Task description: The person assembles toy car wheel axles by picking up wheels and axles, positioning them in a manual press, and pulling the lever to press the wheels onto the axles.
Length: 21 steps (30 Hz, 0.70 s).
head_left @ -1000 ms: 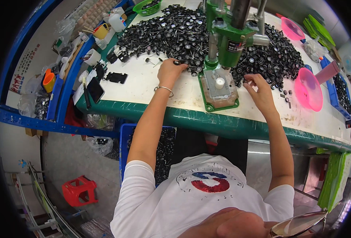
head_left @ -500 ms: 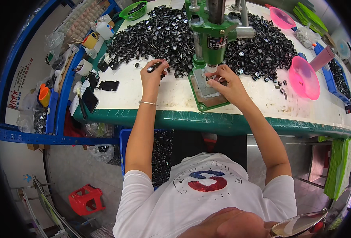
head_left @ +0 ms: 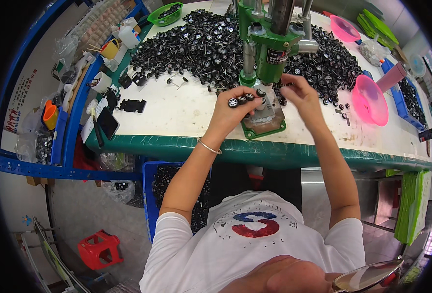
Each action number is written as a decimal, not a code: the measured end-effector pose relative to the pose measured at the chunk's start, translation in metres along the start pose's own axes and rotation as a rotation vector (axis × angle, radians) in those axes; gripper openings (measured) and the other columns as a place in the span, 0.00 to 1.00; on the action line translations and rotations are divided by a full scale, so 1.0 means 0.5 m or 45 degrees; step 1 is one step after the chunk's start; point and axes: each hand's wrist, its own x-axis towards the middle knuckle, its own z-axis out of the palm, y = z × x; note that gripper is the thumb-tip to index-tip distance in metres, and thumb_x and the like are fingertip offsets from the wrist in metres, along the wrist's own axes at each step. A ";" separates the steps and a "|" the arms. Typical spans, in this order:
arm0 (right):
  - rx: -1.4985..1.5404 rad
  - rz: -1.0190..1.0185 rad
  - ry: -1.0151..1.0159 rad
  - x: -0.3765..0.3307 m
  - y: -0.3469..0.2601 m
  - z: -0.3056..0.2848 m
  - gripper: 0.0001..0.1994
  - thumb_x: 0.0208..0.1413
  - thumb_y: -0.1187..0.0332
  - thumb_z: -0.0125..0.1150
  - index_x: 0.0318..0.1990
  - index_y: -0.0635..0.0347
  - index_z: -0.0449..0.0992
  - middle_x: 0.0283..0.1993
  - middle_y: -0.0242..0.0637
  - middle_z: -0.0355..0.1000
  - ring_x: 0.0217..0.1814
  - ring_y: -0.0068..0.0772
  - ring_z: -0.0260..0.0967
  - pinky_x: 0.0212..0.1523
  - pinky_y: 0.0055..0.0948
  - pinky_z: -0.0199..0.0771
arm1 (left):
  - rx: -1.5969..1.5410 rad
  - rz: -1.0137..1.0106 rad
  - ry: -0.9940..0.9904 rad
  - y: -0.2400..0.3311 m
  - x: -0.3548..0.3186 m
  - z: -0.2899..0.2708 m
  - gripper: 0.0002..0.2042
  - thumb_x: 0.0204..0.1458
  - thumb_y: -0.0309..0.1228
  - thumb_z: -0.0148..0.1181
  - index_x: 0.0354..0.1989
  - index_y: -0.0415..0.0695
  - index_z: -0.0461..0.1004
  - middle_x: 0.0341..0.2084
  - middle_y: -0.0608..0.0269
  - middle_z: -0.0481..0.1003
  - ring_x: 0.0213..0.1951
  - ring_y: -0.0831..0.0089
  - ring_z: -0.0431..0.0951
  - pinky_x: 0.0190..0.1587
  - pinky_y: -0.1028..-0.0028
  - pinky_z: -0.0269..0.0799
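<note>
My left hand is closed around several small black toy wheels with silver hubs. It reaches over the metal bed of a green hand press, and its fingertips are beside a wheel under the ram. To the right of the press, my right hand hovers at the edge of a wheel pile, thumb and fingers apart, slightly blurred. I see nothing held in it. Loose wheels with thin metal axles are heaped behind and on both sides of the press.
Pink bowls and a blue tray of wheels are on the right. A green basket sits at the far left. A phone lies near the left table edge. Below the table is a blue crate of small dark parts.
My left hand has moved right, from the open tabletop to the press bed, carrying wheels. My right hand has left the bed and shifted right toward the pile.
</note>
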 end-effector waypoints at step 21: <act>0.705 -0.256 -0.091 0.332 -0.337 -0.020 0.14 0.65 0.61 0.52 0.28 0.59 0.70 0.19 0.23 0.62 0.17 0.15 0.58 0.19 0.16 0.59 | 0.090 0.060 0.062 0.000 0.036 0.024 0.08 0.46 0.22 0.66 0.35 0.36 0.77 0.23 0.65 0.77 0.24 0.81 0.77 0.30 0.81 0.71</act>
